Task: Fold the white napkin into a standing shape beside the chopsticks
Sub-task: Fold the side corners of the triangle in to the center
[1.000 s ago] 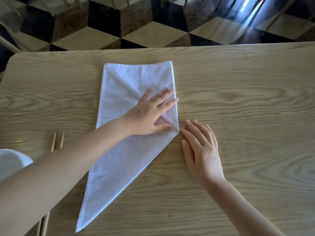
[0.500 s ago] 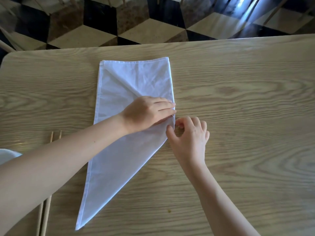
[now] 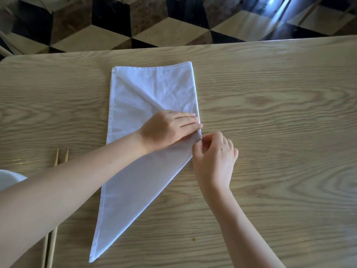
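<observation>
The white napkin (image 3: pixel 143 182) lies flat on the wooden table (image 3: pixel 270 117), folded into a long shape with a square top and a point toward me. My left hand (image 3: pixel 168 128) presses fingers-together on its right-hand corner at the fold. My right hand (image 3: pixel 214 155) pinches that same corner of the napkin between thumb and fingertips. A pair of wooden chopsticks (image 3: pixel 61 155) lies to the left, mostly hidden under my left forearm.
A white dish (image 3: pixel 9 178) shows at the left edge, partly behind my arm. The table's far edge (image 3: pixel 173 48) runs across the top, with a checkered floor and chair legs beyond. Bare wood lies to the right of the napkin.
My left hand went from flat with spread fingers to fingers drawn together on the corner. My right hand left the table beside the napkin, moved in and pinched the corner.
</observation>
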`<act>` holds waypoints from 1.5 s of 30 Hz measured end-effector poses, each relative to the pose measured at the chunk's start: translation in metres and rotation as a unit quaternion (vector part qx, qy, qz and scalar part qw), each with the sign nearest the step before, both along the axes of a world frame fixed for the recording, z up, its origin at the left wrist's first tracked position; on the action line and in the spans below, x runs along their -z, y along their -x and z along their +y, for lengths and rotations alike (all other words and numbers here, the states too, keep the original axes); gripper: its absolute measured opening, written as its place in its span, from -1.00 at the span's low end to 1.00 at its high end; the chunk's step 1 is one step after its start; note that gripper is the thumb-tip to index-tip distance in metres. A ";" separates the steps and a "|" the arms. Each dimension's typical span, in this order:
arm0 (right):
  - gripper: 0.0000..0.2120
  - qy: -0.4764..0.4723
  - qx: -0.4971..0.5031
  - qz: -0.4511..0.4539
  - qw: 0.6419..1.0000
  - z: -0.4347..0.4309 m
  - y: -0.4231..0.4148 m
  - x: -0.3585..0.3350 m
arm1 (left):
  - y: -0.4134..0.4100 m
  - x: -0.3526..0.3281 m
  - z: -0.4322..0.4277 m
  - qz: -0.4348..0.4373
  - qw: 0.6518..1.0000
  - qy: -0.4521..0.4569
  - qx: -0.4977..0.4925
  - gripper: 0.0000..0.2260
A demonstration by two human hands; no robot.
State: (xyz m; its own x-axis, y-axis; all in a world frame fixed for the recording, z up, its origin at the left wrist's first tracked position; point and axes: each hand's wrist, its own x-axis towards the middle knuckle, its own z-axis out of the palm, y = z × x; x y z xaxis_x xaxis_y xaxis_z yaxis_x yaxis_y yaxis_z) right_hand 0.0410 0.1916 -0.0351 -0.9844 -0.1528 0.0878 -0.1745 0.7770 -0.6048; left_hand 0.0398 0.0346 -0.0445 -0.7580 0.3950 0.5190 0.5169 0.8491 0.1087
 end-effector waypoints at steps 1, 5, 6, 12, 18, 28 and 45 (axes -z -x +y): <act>-0.91 -0.001 0.002 -0.003 1.000 0.000 0.000 0.000 | 0.000 0.000 0.000 0.006 1.000 0.002 0.000 -0.87; -0.85 -0.006 0.007 -0.014 1.000 0.000 0.003 -0.002 | 0.003 -0.001 0.001 0.011 1.000 -0.002 -0.001 -0.85; -0.83 -0.009 0.006 -0.018 1.000 0.000 0.003 -0.002 | 0.004 -0.002 0.002 0.008 1.000 -0.004 -0.002 -0.85; -0.83 -0.020 0.002 -0.004 1.000 -0.002 0.004 -0.002 | 0.007 -0.003 0.003 0.007 1.000 -0.002 -0.005 -0.81; -0.95 -0.037 -0.040 0.059 0.997 0.004 0.003 0.001 | -0.004 0.004 0.006 -0.014 1.000 0.004 -0.026 -0.85; -0.89 -0.080 -0.151 0.122 0.978 0.026 0.015 0.000 | -0.021 0.003 0.011 -0.104 0.990 0.072 -0.055 -0.72; -0.61 -0.175 -0.270 0.195 0.927 0.054 0.008 0.013 | -0.036 0.002 0.013 -0.245 0.947 0.179 -0.106 -0.46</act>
State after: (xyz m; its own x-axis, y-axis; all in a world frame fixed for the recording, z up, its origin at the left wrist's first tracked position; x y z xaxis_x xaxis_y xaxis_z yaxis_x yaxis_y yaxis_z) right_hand 0.0328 0.2453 -0.0480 -0.6599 -0.7002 0.2725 -0.7473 0.6491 -0.1420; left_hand 0.0758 0.0474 -0.0468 -0.9552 0.2911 -0.0539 0.2927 0.9559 -0.0236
